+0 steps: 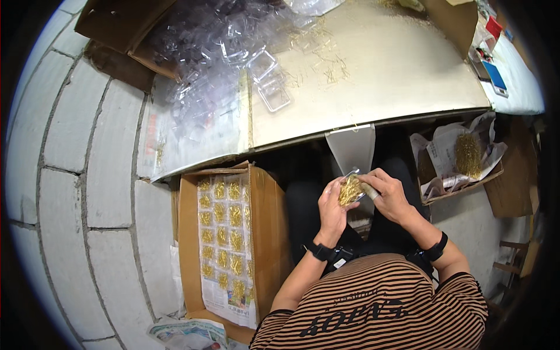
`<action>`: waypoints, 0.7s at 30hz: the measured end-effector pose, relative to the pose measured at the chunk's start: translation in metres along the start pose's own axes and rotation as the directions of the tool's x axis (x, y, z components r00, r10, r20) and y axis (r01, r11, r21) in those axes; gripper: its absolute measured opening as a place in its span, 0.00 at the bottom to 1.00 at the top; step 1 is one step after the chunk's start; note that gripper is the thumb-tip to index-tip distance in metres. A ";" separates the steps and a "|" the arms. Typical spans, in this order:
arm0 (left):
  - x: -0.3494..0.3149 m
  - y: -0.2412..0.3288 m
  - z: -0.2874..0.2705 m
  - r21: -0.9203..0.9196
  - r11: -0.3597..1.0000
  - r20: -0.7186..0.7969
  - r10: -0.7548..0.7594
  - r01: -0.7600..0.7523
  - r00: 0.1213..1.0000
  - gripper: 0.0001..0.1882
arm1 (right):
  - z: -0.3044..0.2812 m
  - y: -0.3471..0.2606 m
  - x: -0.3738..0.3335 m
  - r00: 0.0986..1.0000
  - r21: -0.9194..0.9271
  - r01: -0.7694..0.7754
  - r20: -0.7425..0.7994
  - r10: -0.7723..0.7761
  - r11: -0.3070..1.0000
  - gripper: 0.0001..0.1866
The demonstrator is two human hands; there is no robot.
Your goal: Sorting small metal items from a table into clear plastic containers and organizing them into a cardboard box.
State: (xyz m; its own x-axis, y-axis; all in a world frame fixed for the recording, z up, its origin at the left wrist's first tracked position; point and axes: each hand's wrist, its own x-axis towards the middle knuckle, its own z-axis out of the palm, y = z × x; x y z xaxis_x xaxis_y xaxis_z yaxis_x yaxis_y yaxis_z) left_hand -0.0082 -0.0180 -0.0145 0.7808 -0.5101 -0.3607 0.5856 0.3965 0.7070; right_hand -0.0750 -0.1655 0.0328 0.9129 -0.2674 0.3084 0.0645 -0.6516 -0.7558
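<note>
Above my lap, a small clear plastic box (pixel 351 191) full of thin gold-coloured wire pieces sits between my two hands. My left hand (pixel 332 211) is closed around its left side. From the right, the fingers and thumb of my right hand (pixel 389 197) press on the box's edge, and one finger has a pale covering. Just beyond the hands a white chute (pixel 352 146) slopes down from the table edge. Whether the box's lid is fully closed, I cannot tell.
A cardboard box (pixel 265 233) at left holds rows of filled clear boxes (pixel 235 214). Many clear boxes (pixel 216 52) are heaped on the table (pixel 385 76), near loose gold pieces (pixel 335 71). At right stand a paper-lined carton with a gold bundle (pixel 468 154) and a phone (pixel 494 77).
</note>
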 end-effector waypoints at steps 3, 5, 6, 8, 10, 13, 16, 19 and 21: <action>-0.003 0.012 -0.029 0.049 0.998 -0.011 0.037 -0.036 0.999 0.16 | -0.016 0.002 0.030 0.989 0.041 0.085 -0.128 -0.079 0.996 0.15; -0.007 0.016 -0.060 0.098 0.995 0.004 -0.016 0.015 1.000 0.16 | -0.026 0.007 0.062 0.983 -0.044 0.083 -0.160 -0.089 0.996 0.14; -0.010 0.013 -0.078 0.101 0.994 -0.024 -0.037 0.039 0.999 0.16 | -0.027 0.009 0.081 0.989 -0.109 0.064 -0.128 -0.078 0.992 0.15; -0.015 0.004 -0.099 0.132 0.985 -0.082 -0.099 0.110 0.992 0.15 | -0.023 0.016 0.123 0.992 -0.181 0.047 -0.103 -0.067 0.982 0.16; -0.013 -0.004 -0.098 0.167 0.969 -0.121 -0.165 0.184 0.979 0.16 | -0.011 0.023 0.162 0.985 -0.351 0.143 -0.042 -0.168 0.925 0.20; 0.008 -0.025 -0.086 0.172 0.943 -0.106 -0.268 0.284 0.957 0.21 | 0.004 0.066 0.186 0.950 -0.500 0.311 0.163 -0.265 0.808 0.21; 0.029 -0.035 -0.077 0.126 0.951 -0.068 -0.277 0.284 0.958 0.23 | -0.015 0.023 0.166 0.946 -0.417 0.212 0.315 -0.079 0.884 0.20; 0.045 -0.045 -0.060 0.083 0.945 -0.018 -0.316 0.317 0.948 0.23 | -0.033 0.032 0.145 0.967 -0.297 0.104 0.253 -0.027 0.949 0.22; 0.050 -0.048 -0.048 0.117 0.931 0.058 -0.355 0.347 0.933 0.24 | -0.036 0.039 0.140 0.991 -0.221 0.106 0.104 -0.085 0.969 0.23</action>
State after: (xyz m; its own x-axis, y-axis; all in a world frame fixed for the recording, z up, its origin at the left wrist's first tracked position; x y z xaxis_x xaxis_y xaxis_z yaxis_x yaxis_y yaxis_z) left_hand 0.0132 -0.0259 -0.0959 0.5080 -0.6612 -0.5521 0.7903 0.1027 0.6041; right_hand 0.0408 -0.2538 0.0670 0.9412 -0.1359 0.3094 0.0701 -0.8172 -0.5721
